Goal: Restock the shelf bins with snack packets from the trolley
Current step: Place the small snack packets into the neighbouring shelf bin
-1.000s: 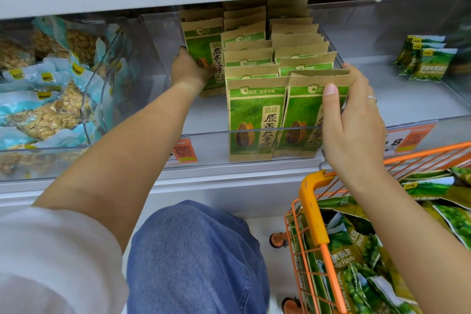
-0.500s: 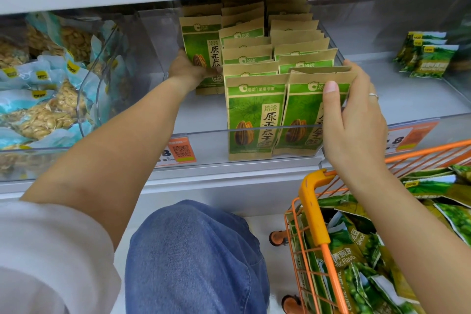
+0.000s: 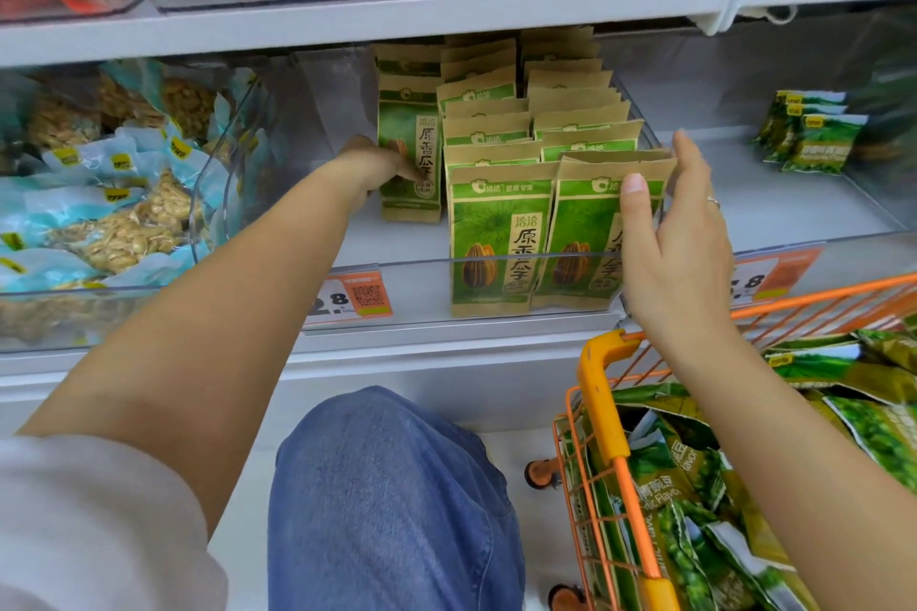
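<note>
Green and brown sunflower seed packets point(image 3: 496, 238) stand in rows inside a clear shelf bin point(image 3: 422, 283). My left hand point(image 3: 377, 164) reaches deep into the bin and grips a packet point(image 3: 409, 114) standing upright in the left row. My right hand point(image 3: 675, 233) holds the front packet of the right row point(image 3: 580, 233), thumb on its face and fingers behind its right edge. The orange trolley point(image 3: 600, 402) at the lower right carries green pea packets point(image 3: 685, 486).
A bin of blue nut packets point(image 3: 99, 213) sits to the left. The bin to the right holds a few green pea packets point(image 3: 814, 134). Orange price tags point(image 3: 352, 298) hang on the shelf edge. My knee in jeans point(image 3: 392, 486) is below, and an upper shelf point(image 3: 397, 15) is overhead.
My view has tilted up, showing more of the upper shelf. Both hands keep their hold on the same packets with almost no movement.
</note>
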Demonstrator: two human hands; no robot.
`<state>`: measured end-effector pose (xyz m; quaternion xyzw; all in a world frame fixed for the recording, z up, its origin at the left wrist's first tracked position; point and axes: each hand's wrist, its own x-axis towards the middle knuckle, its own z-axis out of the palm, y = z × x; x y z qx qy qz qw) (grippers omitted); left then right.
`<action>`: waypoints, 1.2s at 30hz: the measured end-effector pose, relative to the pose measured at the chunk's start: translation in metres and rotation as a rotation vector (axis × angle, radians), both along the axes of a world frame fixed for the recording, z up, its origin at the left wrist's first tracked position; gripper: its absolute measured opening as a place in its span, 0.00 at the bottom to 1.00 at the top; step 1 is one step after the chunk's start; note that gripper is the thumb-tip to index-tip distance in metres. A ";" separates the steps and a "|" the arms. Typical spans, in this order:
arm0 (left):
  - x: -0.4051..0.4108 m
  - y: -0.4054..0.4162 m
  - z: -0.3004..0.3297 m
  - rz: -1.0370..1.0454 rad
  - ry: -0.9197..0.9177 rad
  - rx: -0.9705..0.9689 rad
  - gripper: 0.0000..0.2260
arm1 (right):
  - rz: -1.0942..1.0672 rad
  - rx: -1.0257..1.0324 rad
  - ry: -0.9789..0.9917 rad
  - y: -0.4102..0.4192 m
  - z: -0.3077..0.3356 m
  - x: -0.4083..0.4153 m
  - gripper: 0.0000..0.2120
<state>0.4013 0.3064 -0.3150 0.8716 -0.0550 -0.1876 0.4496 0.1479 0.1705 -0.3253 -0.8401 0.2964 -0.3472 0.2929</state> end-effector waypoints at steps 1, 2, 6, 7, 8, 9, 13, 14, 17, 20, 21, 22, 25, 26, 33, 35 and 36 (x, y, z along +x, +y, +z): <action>-0.005 0.003 0.004 0.017 -0.054 -0.004 0.30 | 0.019 0.037 -0.033 0.000 0.002 -0.001 0.28; -0.012 0.007 0.009 0.040 -0.116 -0.030 0.31 | 0.043 0.069 -0.054 0.000 0.005 -0.003 0.28; -0.075 0.029 0.034 0.040 -0.538 -0.156 0.23 | 0.058 0.095 0.003 -0.006 0.021 -0.027 0.24; -0.099 0.032 0.038 0.007 -0.666 -0.203 0.19 | 0.051 0.082 0.027 -0.009 0.026 -0.038 0.23; -0.127 0.033 0.043 -0.044 -0.759 -0.271 0.16 | 0.049 0.066 0.057 -0.012 0.032 -0.050 0.22; -0.156 0.032 0.049 -0.115 -0.818 -0.340 0.13 | 0.053 0.053 0.094 -0.016 0.037 -0.065 0.20; -0.237 -0.006 0.039 -0.605 -0.833 -0.295 0.10 | 0.021 0.003 0.308 -0.034 0.050 -0.129 0.14; -0.251 -0.019 0.031 -0.736 -0.822 -0.239 0.10 | -0.009 -0.027 0.363 -0.039 0.051 -0.145 0.13; -0.283 -0.052 0.008 -0.978 -0.792 -0.115 0.13 | -0.128 -0.165 0.503 -0.053 0.050 -0.192 0.13; -0.305 -0.070 -0.004 -1.029 -0.747 -0.065 0.12 | -0.300 -0.286 0.622 -0.067 0.050 -0.237 0.15; -0.310 -0.073 -0.008 -1.031 -0.733 -0.065 0.11 | -0.360 -0.298 0.658 -0.072 0.051 -0.251 0.16; -0.313 -0.074 -0.013 -1.034 -0.722 -0.062 0.11 | -0.411 -0.309 0.700 -0.077 0.051 -0.263 0.17; -0.311 -0.074 -0.028 -1.071 -0.650 0.024 0.10 | -0.460 -0.352 0.864 -0.083 0.056 -0.284 0.17; -0.309 -0.074 -0.031 -1.079 -0.625 0.043 0.10 | -0.443 -0.375 0.924 -0.082 0.055 -0.285 0.16; -0.309 -0.073 -0.029 -1.069 -0.597 0.067 0.11 | -0.374 -0.418 1.044 -0.076 0.031 -0.267 0.21; -0.309 -0.073 -0.028 -1.058 -0.600 0.030 0.10 | -0.424 -0.350 0.940 -0.079 0.036 -0.268 0.16; -0.310 -0.073 -0.026 -1.036 -0.607 -0.004 0.10 | -0.446 -0.314 0.863 -0.080 0.043 -0.270 0.14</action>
